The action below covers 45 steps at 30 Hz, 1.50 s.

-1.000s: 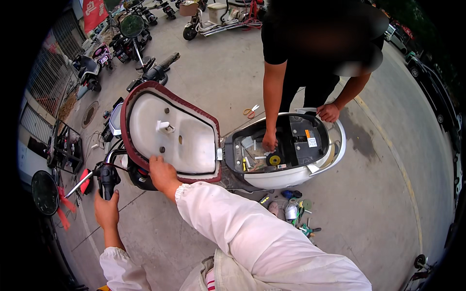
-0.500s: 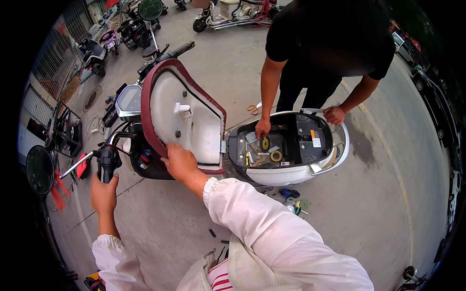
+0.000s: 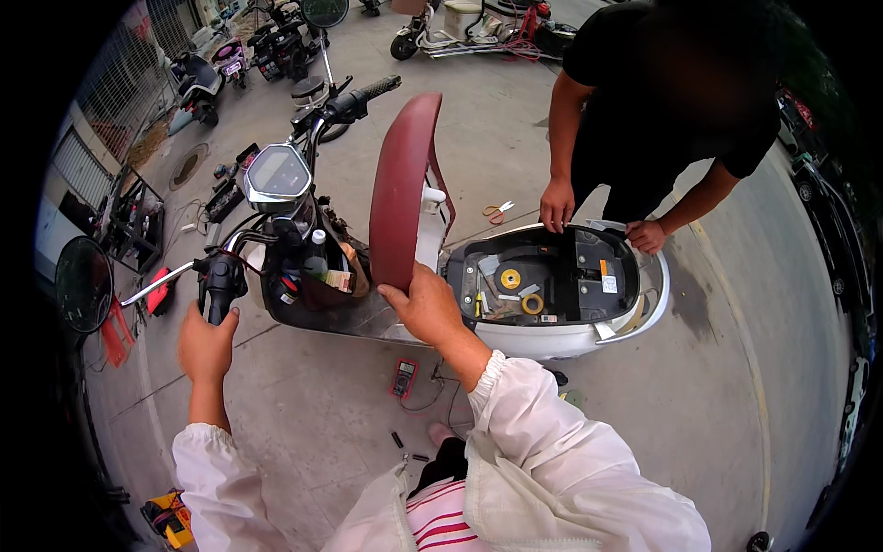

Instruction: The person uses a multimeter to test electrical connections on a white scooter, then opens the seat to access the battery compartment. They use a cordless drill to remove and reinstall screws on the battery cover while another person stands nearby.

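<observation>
A scooter with a dark red seat [image 3: 398, 198] stands before me. My left hand [image 3: 204, 345] is closed round the black handlebar grip [image 3: 223, 283]. With my right hand [image 3: 430, 308] I grip the lower near edge of the seat, which stands about upright on its hinge, its pale underside facing the rear. Behind it the black storage compartment [image 3: 561, 267] lies uncovered. Inside are a yellow tape roll [image 3: 510, 278], a tan tape ring [image 3: 523, 304] and several small pieces. A co-worker's two hands [image 3: 556, 204] are at the compartment's far rim and rear end.
The co-worker in black [image 3: 616, 120] stands across the scooter. Orange-handled scissors [image 3: 497, 214] lie on the ground beyond it. A red multimeter [image 3: 404, 378] with leads lies near my foot. A bottle [image 3: 316, 267] sits in the front pocket. Parked scooters [image 3: 195, 83] stand behind.
My right hand has swung the seat from leaning on the handlebar side to about upright, toward the compartment. The co-worker's hand has left the yellow tape roll and moved up to the rim.
</observation>
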Tool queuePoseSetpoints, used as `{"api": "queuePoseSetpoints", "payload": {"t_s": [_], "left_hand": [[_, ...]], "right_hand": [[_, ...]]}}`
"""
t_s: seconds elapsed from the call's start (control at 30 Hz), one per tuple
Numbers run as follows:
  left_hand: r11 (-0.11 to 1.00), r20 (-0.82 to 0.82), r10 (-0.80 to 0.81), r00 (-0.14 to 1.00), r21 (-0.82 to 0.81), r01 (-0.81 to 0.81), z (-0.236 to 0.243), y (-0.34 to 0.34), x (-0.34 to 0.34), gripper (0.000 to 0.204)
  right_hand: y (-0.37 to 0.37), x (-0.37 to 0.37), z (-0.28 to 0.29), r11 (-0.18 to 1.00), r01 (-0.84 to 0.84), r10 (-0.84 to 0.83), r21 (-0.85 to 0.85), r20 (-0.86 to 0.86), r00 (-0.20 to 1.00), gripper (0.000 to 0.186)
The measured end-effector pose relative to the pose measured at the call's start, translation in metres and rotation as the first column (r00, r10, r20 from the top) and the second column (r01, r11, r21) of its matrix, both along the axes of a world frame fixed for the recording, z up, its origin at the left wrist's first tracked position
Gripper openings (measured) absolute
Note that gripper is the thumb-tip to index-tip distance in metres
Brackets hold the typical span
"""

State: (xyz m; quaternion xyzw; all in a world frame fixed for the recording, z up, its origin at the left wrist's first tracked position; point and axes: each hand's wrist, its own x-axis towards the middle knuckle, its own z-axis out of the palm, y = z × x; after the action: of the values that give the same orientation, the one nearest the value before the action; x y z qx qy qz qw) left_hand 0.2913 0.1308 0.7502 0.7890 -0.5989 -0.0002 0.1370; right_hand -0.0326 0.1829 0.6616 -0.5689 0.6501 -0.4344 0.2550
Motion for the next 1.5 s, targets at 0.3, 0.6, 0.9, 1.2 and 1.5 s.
{"api": "queuePoseSetpoints", "payload": {"t_s": [0.3, 0.6, 0.9, 1.2, 1.5], "left_hand": [[1.000, 0.021, 0.006, 1.000, -0.011, -0.006, -0.007, 0.000, -0.007, 0.076], [0.998, 0.034, 0.056, 0.998, -0.034, -0.055, -0.006, -0.005, -0.015, 0.079], [0.994, 0.008, 0.096, 0.995, -0.047, -0.095, -0.005, -0.004, -0.011, 0.080], [0.988, -0.012, 0.151, 0.988, -0.043, -0.152, -0.008, 0.003, -0.011, 0.078], [0.984, -0.015, 0.119, 0.993, -0.134, -0.120, -0.016, 0.011, -0.001, 0.063]], "right_hand": [[0.020, -0.034, 0.007, 0.997, 0.027, -0.035, 0.074, 0.099, 0.994, 0.040], [-0.027, 0.002, 0.000, 0.992, -0.126, 0.126, -0.009, -0.027, 0.992, 0.035], [-0.071, 0.045, -0.027, 0.944, -0.331, 0.326, 0.014, -0.219, 0.920, 0.037], [-0.085, 0.062, -0.057, 0.874, -0.484, 0.476, -0.046, -0.116, 0.872, 0.026], [0.035, 0.037, -0.132, 0.848, -0.504, 0.514, 0.163, -0.019, 0.858, 0.016]]}}
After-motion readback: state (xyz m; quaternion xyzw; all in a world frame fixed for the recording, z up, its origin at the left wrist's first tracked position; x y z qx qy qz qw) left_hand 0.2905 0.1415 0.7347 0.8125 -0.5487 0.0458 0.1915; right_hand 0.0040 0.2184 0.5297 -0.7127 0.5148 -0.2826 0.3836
